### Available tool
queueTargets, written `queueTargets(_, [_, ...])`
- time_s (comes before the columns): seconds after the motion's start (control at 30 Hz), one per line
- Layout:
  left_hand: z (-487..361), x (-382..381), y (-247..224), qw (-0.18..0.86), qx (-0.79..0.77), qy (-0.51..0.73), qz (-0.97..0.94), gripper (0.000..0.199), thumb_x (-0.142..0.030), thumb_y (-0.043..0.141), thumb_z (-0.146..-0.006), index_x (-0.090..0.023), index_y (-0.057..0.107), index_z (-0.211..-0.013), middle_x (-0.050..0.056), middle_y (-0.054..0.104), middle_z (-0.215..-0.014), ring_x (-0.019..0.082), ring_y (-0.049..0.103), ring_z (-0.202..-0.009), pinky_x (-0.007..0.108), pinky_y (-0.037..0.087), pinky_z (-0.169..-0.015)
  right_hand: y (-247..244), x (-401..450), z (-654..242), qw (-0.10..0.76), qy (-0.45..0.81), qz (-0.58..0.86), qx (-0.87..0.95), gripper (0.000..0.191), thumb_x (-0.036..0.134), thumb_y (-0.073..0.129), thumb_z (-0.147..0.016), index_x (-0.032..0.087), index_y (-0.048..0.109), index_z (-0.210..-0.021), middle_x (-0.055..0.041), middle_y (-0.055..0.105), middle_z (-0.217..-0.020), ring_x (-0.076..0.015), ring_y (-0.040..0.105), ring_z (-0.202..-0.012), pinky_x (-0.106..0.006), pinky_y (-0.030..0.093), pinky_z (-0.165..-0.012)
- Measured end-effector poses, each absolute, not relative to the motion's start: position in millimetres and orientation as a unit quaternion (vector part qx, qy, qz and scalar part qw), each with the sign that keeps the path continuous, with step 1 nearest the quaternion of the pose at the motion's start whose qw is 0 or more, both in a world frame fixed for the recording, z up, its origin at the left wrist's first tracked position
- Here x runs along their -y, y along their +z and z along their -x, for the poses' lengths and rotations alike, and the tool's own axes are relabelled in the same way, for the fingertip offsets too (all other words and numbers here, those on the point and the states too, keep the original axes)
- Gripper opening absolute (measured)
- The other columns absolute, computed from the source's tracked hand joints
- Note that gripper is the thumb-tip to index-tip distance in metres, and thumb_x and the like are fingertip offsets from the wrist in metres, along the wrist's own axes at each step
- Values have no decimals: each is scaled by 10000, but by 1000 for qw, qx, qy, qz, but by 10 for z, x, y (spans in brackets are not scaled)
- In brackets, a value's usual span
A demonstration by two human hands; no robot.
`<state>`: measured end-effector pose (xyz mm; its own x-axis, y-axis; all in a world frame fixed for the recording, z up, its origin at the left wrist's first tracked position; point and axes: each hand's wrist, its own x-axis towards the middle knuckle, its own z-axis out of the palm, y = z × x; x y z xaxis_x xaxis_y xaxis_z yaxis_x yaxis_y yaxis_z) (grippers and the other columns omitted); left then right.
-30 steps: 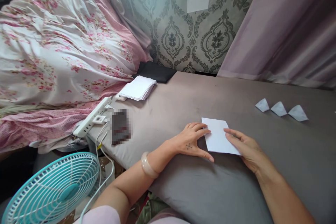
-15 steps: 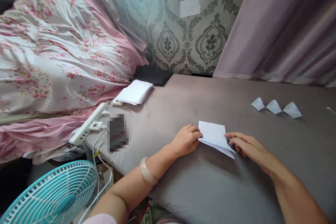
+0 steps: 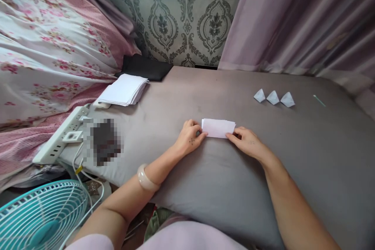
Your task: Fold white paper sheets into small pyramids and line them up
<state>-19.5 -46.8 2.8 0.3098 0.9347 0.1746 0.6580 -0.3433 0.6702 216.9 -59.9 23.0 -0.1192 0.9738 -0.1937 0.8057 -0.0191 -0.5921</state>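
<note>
A white sheet of paper, folded into a narrow rectangle, lies between my two hands above the grey-brown cloth surface. My left hand pinches its left end, thumb on the near lower corner. At the right end, my right hand grips the other corner between thumb and fingers. Three small folded white paper pieces stand in a row farther back on the right.
At the back left lies a stack of white paper beside a black flat item. A white power strip with cables, a blurred dark object and a turquoise fan are on the left. A thin greenish stick lies at the right.
The paper's open near flap has been brought up, leaving a narrower rectangle. My right hand now grips the right end, with its thumb on the near edge. The camera view has shifted.
</note>
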Motion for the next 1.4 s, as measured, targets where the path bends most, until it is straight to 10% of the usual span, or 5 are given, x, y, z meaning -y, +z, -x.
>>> queueTargets(0.8, [116, 485, -17, 208, -551, 285, -756, 181, -266, 555, -868, -155, 549, -726, 99, 520, -971, 223, 490, -948, 406, 461, -900, 206, 652, -1950, 156, 162, 730, 645, 289, 463, 536, -821, 215, 580, -679, -64, 533, -927, -186, 546, -749, -334, 412, -690])
queueTargets(1.1, [127, 499, 116, 132, -476, 200, -846, 290, -166, 409, -918, -168, 535, -1179, 117, 549, -1256, 258, 476, -1177, 423, 421, -999, 179, 702, -1873, 174, 73, 702, 686, 202, 395, 500, -872, 213, 589, -873, -89, 550, -971, -226, 557, -817, -346, 427, -681])
queueTargets(1.4, [204, 402, -39, 165, -408, 214, -872, 322, -214, 391, -957, -182, 615, -1186, 113, 561, -1330, 220, 479, -1282, 366, 381, -1083, 84, 690, -1677, 252, 157, 554, 778, 198, 264, 441, -914, 203, 619, -976, -97, 624, -989, -242, 570, -953, -379, 458, -855])
